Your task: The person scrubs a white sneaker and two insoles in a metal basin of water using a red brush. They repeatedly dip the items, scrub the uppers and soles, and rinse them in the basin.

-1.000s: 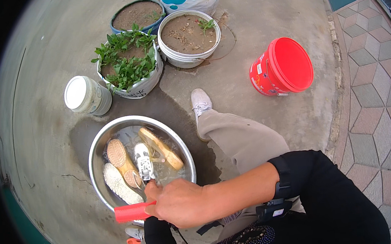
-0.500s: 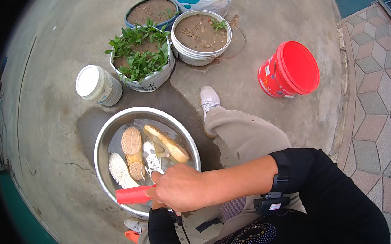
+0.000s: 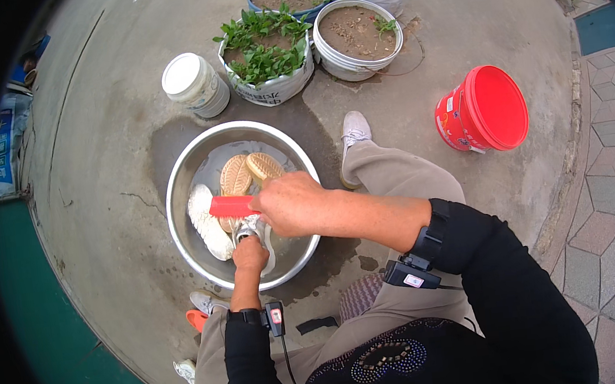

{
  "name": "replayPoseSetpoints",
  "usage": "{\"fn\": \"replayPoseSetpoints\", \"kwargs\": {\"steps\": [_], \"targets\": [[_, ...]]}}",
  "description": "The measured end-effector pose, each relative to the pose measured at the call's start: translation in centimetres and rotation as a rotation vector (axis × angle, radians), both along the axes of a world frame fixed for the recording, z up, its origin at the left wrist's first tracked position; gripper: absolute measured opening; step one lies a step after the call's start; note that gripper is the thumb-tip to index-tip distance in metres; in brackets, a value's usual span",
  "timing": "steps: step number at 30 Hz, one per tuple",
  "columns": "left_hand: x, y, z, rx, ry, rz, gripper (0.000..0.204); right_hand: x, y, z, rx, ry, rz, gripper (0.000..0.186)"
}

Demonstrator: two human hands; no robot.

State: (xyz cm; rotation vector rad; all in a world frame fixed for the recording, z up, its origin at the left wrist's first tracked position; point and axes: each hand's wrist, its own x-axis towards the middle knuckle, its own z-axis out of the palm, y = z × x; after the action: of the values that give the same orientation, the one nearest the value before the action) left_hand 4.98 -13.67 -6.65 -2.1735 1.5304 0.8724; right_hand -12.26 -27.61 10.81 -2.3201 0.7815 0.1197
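Note:
A wide metal basin (image 3: 179,226) of water stands in front of me with several shoes in it. My left hand (image 3: 250,254) grips a white shoe (image 3: 250,227) at its opening; the fingertips are partly hidden there. Closed around a red scrubbing brush (image 3: 230,206), my right hand (image 3: 291,204) holds it over the white shoe, bristles downward. On the left a shoe with a white sole (image 3: 209,225) lies sole up. Two tan soles (image 3: 235,175) (image 3: 265,166) show toward the far side, the right one partly behind my right hand.
Beyond the basin stand a lidded white bucket (image 3: 196,86), a sack planter with leafy plants (image 3: 268,90) and a white tub of soil (image 3: 360,59). A red bucket (image 3: 496,109) is to the right. My right foot (image 3: 355,128) rests beside the basin on wet concrete (image 3: 337,226).
The brush in my right hand has moved forward, from the basin's near rim to over the white shoe. My left hand, mostly hidden before, now shows at that shoe. The view has shifted.

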Motion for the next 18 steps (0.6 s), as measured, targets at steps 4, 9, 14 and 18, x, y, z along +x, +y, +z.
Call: {"fn": "replayPoseSetpoints", "kwargs": {"steps": [4, 9, 14, 18], "targets": [[-1.7, 3.5, 2.7, 0.025, -0.064, 0.005, 0.017, -0.5, 0.5, -0.6, -0.046, 0.012, -0.027, 0.028], [-4.5, 8.8, 3.7, -0.064, -0.067, 0.014, 0.012, 0.0, 2.5, -2.2, 0.064, 0.115, 0.019, 0.03], [-5.9, 12.6, 2.8, -0.382, -0.109, 0.01, 0.008, 0.4, 5.6, -6.2, 0.114, 0.211, 0.065, 0.031], [-5.3, 14.5, 3.5, -0.559, -0.134, -0.02, 0.017, 0.2, 8.1, -9.9, 0.171, 0.241, 0.04, 0.031]]}}
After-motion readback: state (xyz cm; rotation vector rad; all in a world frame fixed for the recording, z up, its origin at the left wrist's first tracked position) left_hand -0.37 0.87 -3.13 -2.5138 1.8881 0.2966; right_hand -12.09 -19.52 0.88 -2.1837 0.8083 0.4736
